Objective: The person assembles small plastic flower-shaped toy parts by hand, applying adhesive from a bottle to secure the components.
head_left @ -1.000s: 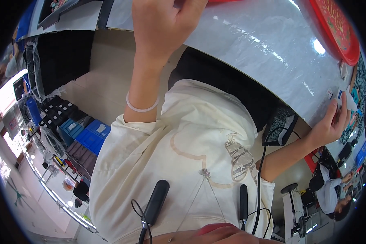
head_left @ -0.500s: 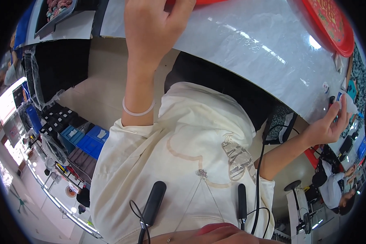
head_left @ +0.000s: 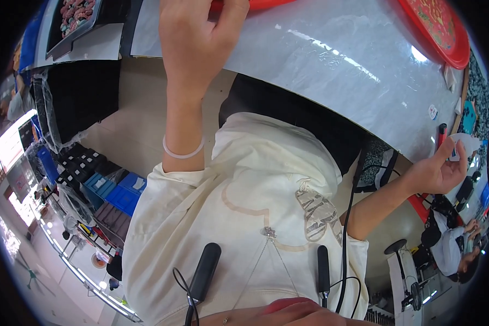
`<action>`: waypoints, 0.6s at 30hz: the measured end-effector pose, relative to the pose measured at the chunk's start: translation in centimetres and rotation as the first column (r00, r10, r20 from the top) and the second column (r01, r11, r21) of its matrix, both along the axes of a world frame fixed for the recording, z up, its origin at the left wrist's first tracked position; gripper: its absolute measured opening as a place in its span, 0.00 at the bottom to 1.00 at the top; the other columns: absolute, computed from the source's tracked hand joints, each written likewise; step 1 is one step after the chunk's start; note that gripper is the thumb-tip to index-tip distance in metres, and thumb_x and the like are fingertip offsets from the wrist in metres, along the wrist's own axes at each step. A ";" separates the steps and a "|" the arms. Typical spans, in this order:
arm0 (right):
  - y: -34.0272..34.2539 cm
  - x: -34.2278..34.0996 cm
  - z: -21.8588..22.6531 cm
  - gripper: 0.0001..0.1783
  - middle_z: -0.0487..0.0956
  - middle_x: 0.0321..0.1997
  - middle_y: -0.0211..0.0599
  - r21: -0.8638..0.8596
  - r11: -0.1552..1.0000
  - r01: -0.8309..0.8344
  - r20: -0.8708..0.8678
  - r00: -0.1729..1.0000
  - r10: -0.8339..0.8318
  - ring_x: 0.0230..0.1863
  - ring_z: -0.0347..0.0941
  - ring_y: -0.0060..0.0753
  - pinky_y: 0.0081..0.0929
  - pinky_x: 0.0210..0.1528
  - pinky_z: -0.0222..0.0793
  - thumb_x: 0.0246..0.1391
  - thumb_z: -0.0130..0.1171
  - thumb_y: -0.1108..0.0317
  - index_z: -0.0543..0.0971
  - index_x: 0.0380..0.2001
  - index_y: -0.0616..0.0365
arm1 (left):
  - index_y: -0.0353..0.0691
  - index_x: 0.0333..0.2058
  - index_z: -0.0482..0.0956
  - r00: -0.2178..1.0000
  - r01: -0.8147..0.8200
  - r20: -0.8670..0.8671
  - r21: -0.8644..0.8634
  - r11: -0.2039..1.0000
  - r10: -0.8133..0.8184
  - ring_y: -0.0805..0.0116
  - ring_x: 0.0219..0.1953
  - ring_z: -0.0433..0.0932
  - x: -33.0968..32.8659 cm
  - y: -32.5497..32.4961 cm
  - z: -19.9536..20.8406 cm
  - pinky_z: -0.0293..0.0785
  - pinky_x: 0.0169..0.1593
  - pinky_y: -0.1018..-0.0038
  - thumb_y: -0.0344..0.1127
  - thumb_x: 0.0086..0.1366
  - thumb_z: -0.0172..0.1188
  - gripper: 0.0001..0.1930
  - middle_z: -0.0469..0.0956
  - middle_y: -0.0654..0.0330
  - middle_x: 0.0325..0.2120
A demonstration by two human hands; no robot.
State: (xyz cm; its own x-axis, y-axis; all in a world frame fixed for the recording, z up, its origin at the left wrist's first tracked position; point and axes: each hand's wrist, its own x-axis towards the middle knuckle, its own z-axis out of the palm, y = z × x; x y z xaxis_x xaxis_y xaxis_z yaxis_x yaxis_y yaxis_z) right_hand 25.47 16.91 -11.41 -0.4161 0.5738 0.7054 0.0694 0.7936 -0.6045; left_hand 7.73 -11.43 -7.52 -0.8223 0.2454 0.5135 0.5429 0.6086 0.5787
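Observation:
My left hand (head_left: pixel 195 38) reaches over the table at the top edge, its thumb bent to one side. Its fingertips fall outside the picture, so their grip is hidden. Just beyond that hand shows the rim of a red tray or plate (head_left: pixel 271 4). Over the right end of the table, my right hand (head_left: pixel 440 169) is closed, thumb and fingers pinching a thin white piece (head_left: pixel 466 142) that looks like paper or film. A red and black pen-like tool (head_left: pixel 442 134) lies beside that hand.
A shiny white sheet covers the table (head_left: pixel 320 70). At the far right stands a red round tray (head_left: pixel 434 27) with a patterned middle. A dark bin (head_left: pixel 73 24) of small coloured pieces is at the far left. Blue crates (head_left: pixel 124 190) stand lower left; a person (head_left: pixel 451 250) sits at right.
My left hand has shifted slightly left and farther up. My right hand has moved a little left and down, still pinching the white piece; more of the pen-like tool now shows.

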 end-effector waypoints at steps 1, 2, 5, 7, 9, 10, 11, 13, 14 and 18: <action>0.1 0.0 -0.1 0.12 0.75 0.36 0.42 0.004 1.000 -0.004 -0.020 1.000 0.004 0.36 0.71 0.26 0.20 0.37 0.76 0.47 0.60 0.80 0.69 0.35 0.71 | 0.33 0.31 0.78 1.000 -0.008 0.003 0.003 1.000 0.008 0.61 0.41 0.73 0.0 0.1 0.0 0.67 0.47 0.72 0.24 0.54 0.53 0.07 0.77 0.53 0.34; 0.2 0.0 -0.1 0.12 0.74 0.36 0.42 0.008 1.000 -0.008 -0.040 0.999 0.008 0.35 0.71 0.27 0.21 0.37 0.77 0.46 0.60 0.81 0.68 0.34 0.71 | 0.33 0.31 0.78 1.000 -0.006 0.002 0.004 1.000 0.006 0.61 0.41 0.73 0.1 0.1 0.1 0.67 0.47 0.72 0.24 0.54 0.53 0.07 0.77 0.53 0.34; 0.3 0.1 -0.3 0.14 0.73 0.35 0.44 -0.066 0.998 -0.022 -0.061 0.998 0.018 0.36 0.71 0.29 0.23 0.38 0.77 0.45 0.60 0.82 0.66 0.33 0.69 | 0.33 0.31 0.78 1.000 -0.007 0.014 0.008 1.000 0.007 0.61 0.41 0.73 0.0 0.0 0.1 0.67 0.47 0.72 0.24 0.54 0.53 0.07 0.76 0.53 0.34; 0.5 0.3 -0.5 0.16 0.72 0.35 0.46 -0.082 0.996 -0.032 -0.072 0.997 0.026 0.36 0.72 0.32 0.25 0.38 0.77 0.45 0.60 0.82 0.64 0.35 0.69 | 0.33 0.31 0.77 1.000 0.009 -0.007 -0.009 1.000 -0.009 0.61 0.41 0.73 -0.1 0.0 0.1 0.67 0.48 0.71 0.24 0.54 0.53 0.07 0.77 0.53 0.34; 0.2 0.0 -0.4 0.18 0.71 0.35 0.48 -0.098 0.994 -0.043 -0.085 0.996 0.034 0.37 0.73 0.34 0.26 0.39 0.78 0.45 0.60 0.82 0.63 0.36 0.68 | 0.33 0.31 0.77 1.000 0.005 -0.005 -0.006 1.000 -0.005 0.60 0.41 0.73 -0.1 0.0 0.0 0.67 0.48 0.71 0.24 0.54 0.53 0.07 0.77 0.53 0.34; -0.3 -0.4 -0.3 0.20 0.71 0.35 0.49 -0.107 0.993 -0.055 -0.117 0.992 0.042 0.37 0.73 0.36 0.28 0.39 0.78 0.45 0.60 0.82 0.61 0.38 0.67 | 0.33 0.31 0.78 1.000 0.000 -0.001 -0.004 1.000 0.000 0.60 0.41 0.73 -0.1 0.0 0.0 0.67 0.48 0.71 0.24 0.54 0.53 0.07 0.77 0.53 0.34; -0.8 -0.7 -0.2 0.22 0.70 0.35 0.50 -0.113 0.991 -0.065 -0.149 0.988 0.047 0.38 0.74 0.38 0.29 0.40 0.78 0.45 0.60 0.83 0.60 0.39 0.67 | 0.33 0.31 0.78 1.000 0.004 -0.003 -0.002 1.000 -0.004 0.60 0.41 0.73 -0.1 0.0 -0.1 0.67 0.48 0.71 0.24 0.54 0.53 0.07 0.77 0.53 0.34; -1.2 -1.0 0.1 0.23 0.70 0.36 0.51 -0.115 0.992 -0.046 -0.149 0.988 0.029 0.38 0.74 0.39 0.31 0.40 0.77 0.45 0.59 0.82 0.59 0.42 0.68 | 0.33 0.31 0.77 1.000 -0.007 -0.001 -0.019 1.000 0.007 0.60 0.42 0.73 -0.2 0.0 -0.2 0.67 0.48 0.71 0.25 0.54 0.52 0.07 0.77 0.52 0.34; -1.4 -1.2 0.3 0.25 0.70 0.37 0.52 -0.119 0.992 -0.033 -0.147 0.989 0.015 0.39 0.74 0.40 0.32 0.41 0.77 0.46 0.59 0.82 0.58 0.44 0.68 | 0.33 0.31 0.77 1.000 -0.004 -0.004 -0.016 1.000 0.004 0.60 0.42 0.73 -0.2 0.0 -0.1 0.67 0.48 0.71 0.25 0.54 0.52 0.07 0.77 0.52 0.34; -1.6 -1.3 0.9 0.26 0.70 0.41 0.55 -0.159 0.987 -0.040 -0.078 0.997 0.028 0.40 0.74 0.40 0.32 0.43 0.76 0.47 0.58 0.81 0.58 0.48 0.71 | 0.33 0.31 0.77 1.000 -0.010 0.007 -0.040 0.999 0.010 0.60 0.41 0.73 -0.2 0.0 0.2 0.67 0.48 0.71 0.25 0.55 0.52 0.07 0.76 0.52 0.34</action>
State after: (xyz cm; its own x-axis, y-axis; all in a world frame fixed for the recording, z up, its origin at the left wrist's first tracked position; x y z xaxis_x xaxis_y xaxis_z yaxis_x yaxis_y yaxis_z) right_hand 24.17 15.30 -10.47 -0.3866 0.6681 0.6357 -0.0064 0.6873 -0.7263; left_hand 7.50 -11.43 -7.31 -0.8283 0.2570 0.4978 0.5327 0.6366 0.5578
